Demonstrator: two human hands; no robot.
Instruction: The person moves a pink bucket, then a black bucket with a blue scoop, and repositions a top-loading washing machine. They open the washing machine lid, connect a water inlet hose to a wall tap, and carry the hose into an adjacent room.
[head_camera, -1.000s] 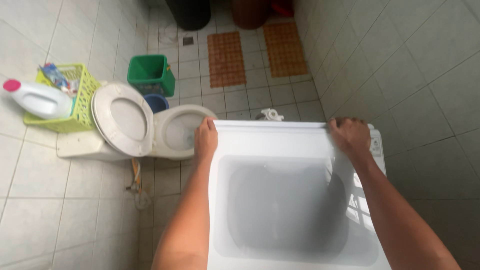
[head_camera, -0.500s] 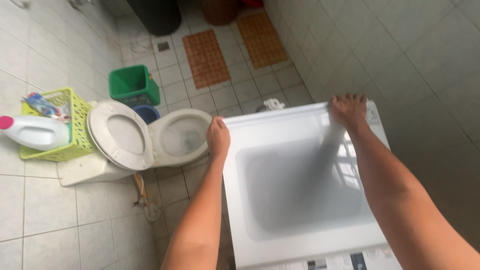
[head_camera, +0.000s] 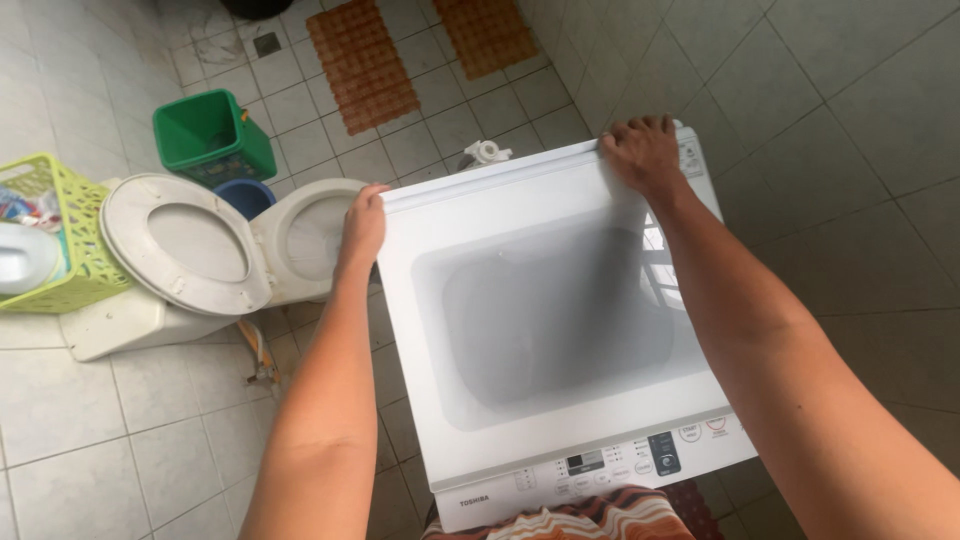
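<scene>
**Head view: both hands on the far edge of a washing machine lid**

Head camera looks straight down on a white top-loading washing machine (head_camera: 560, 330) standing against a tiled wall. Its lid (head_camera: 540, 300), white with a smoky see-through panel, lies flat and closed over the tub. The left hand (head_camera: 362, 228) grips the lid's far left corner, fingers curled over the edge and thumb side along the rim. The right hand (head_camera: 645, 152) lies on the far right corner, fingers bent over the back edge, palm down on the lid. Both arms reach across the machine from the near side. A control panel (head_camera: 610, 465) with buttons and a small display runs along the near edge, and a striped cloth (head_camera: 590, 520) shows just below it.

Left of the machine stands a white toilet (head_camera: 250, 250) with its seat and cover raised. Behind the toilet sit a green bin (head_camera: 210, 135) and a blue bucket (head_camera: 245, 195), touching or nearly so. A yellow-green basket (head_camera: 60, 240) rests on the toilet's tank, holding bottles. Two orange mats (head_camera: 365, 60) lie on the tiled floor farther off.
</scene>
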